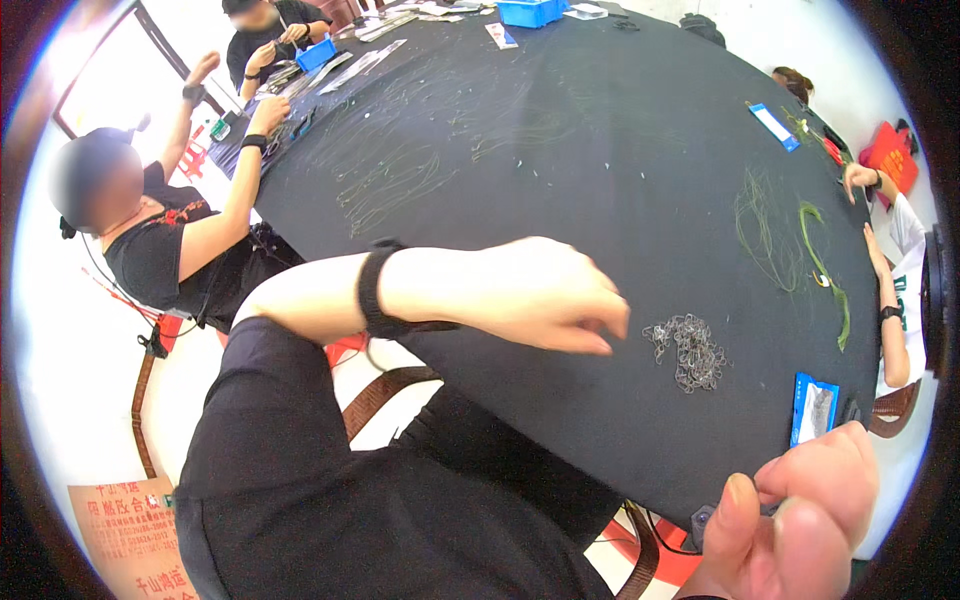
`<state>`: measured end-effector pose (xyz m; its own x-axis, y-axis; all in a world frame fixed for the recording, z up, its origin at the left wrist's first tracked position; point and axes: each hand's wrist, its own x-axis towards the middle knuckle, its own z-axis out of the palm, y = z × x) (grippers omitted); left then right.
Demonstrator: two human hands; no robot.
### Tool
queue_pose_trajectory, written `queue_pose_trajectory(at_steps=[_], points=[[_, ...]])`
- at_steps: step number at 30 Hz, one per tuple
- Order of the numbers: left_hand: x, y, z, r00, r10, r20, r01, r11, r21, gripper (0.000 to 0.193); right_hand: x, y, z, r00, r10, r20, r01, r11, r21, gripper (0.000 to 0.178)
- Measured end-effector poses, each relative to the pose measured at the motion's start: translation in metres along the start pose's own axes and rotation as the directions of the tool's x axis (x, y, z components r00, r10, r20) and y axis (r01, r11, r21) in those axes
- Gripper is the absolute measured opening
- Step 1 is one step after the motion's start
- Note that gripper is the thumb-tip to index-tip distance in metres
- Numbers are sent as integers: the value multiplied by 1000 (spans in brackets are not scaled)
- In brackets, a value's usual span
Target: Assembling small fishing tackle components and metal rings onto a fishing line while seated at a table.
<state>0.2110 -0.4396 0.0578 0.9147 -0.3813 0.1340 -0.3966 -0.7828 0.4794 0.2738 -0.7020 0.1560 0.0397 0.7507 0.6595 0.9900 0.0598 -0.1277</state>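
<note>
My left hand [555, 295] is held over the black table, left of a small pile of thin bent metal pieces that look like fish hooks [690, 352]. Its fingers curl inward with the tips hidden, and anything in them is too small to make out. At the lower right, close to me, my right hand [800, 515] is closed, its thumb and forefinger pressed together in a pinch. What they hold, if anything, does not show. Just beyond that hand lies a blue packet with a clear window [814, 410].
Loose green line [765, 235] and a green bundle of strands [815, 245] lie on the black table [600, 220] to the right. More thin line [395, 190] is spread farther left. Blue trays [530, 12] stand far back. Other people sit around the table, their hands on or above it.
</note>
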Motion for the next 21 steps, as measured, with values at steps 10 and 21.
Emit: queue_pose_trajectory(at_steps=[10,21], points=[[94,24,36,918,139,371,47,892,-450,25,-53,-1,-50,970,214,117,-165,928,-334,23],[78,-20,46,835,39,549,453,518,-725,28,-78,36,-123,845,9,534,10,999,-32,30]])
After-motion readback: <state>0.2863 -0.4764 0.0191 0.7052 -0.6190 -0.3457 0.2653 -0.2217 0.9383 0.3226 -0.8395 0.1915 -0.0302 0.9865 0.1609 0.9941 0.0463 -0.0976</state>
